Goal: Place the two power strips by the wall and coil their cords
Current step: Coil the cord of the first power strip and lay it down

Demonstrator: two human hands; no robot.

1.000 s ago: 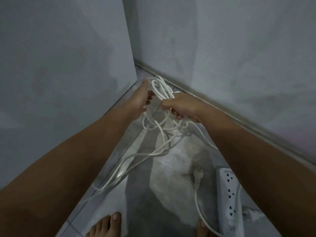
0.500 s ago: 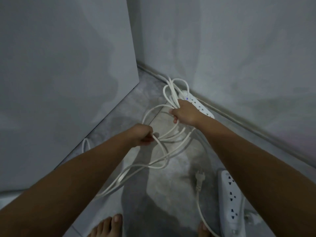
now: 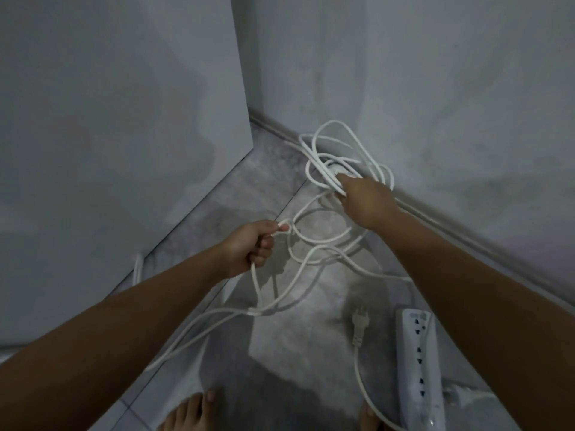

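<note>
Grey walls (image 3: 435, 73) met at a corner above a mottled concrete floor (image 3: 295, 331) (dim light throughout). White cord (image 3: 314, 244) sprawled in loose loops across the floor, its upper coils bunched against the skirting of the right wall. At the lower right lay 1 white power strip (image 3: 418, 362), sockets up, close to that wall, with a plug (image 3: 360, 325) just beside its left side. The right hand (image 3: 365, 202) was closed around the bunched coils near the skirting; something white showed among them, too hidden to identify. The left hand (image 3: 249, 247) was fisted on a single strand, thumb and forefinger pinching it. Bare toes (image 3: 193, 412) showed at the bottom edge.
</note>
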